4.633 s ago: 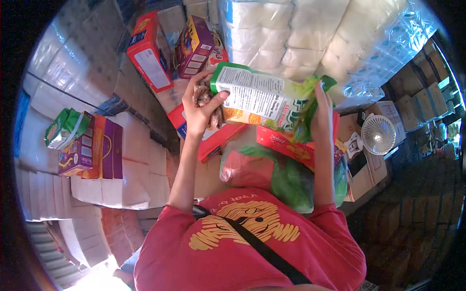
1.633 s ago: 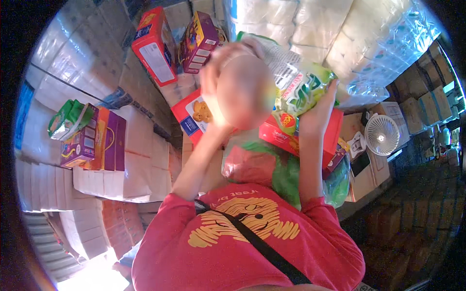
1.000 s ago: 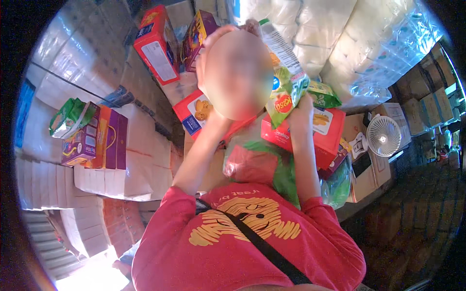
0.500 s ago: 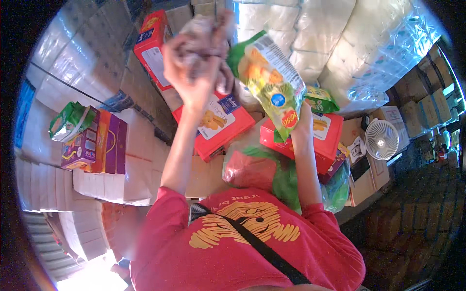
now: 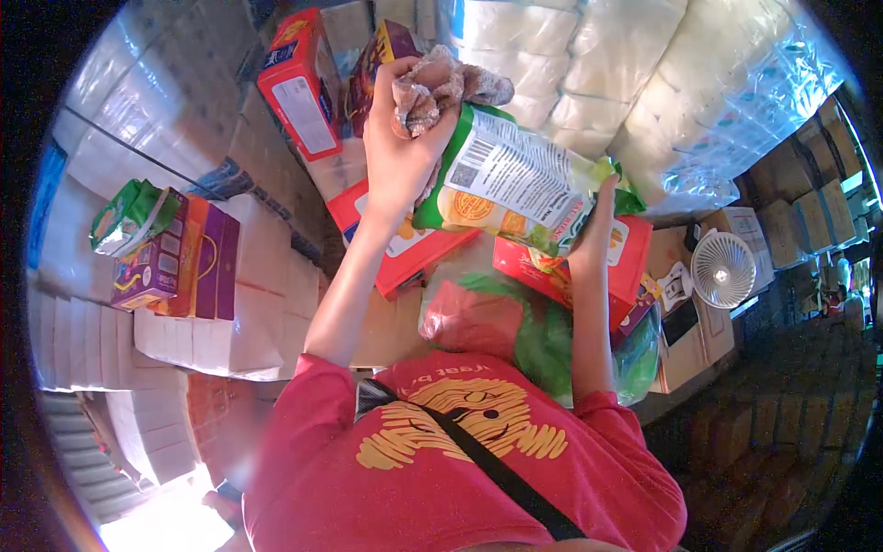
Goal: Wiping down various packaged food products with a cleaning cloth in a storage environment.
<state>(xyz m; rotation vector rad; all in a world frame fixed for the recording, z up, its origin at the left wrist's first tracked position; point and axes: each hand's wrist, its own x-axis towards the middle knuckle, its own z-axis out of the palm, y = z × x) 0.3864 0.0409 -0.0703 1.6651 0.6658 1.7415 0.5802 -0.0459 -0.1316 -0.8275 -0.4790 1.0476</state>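
My left hand (image 5: 397,156) is closed on a crumpled greyish-pink cloth (image 5: 430,97), which presses against the upper left end of a snack bag. The green and white snack bag (image 5: 510,170) lies tilted between my hands, its printed back with a barcode facing me. At its lower right end my right hand (image 5: 590,221) grips it. Below my left wrist lies a red box (image 5: 423,256), partly covered by the arm. Another red box (image 5: 627,253) sits behind my right wrist, with a green packet (image 5: 629,198) above it, mostly hidden.
A red box (image 5: 308,110) and a purple box (image 5: 372,69) stand at the far left. Clear plastic with green and red (image 5: 474,313) lies near my chest. Wrapped white packs (image 5: 607,64) rise behind. At right is a white fan (image 5: 724,267); at left, purple boxes (image 5: 152,271).
The snack bag has turned from front to back and swung flatter. My left hand with the cloth has moved right and down onto the bag, uncovering the purple box behind.
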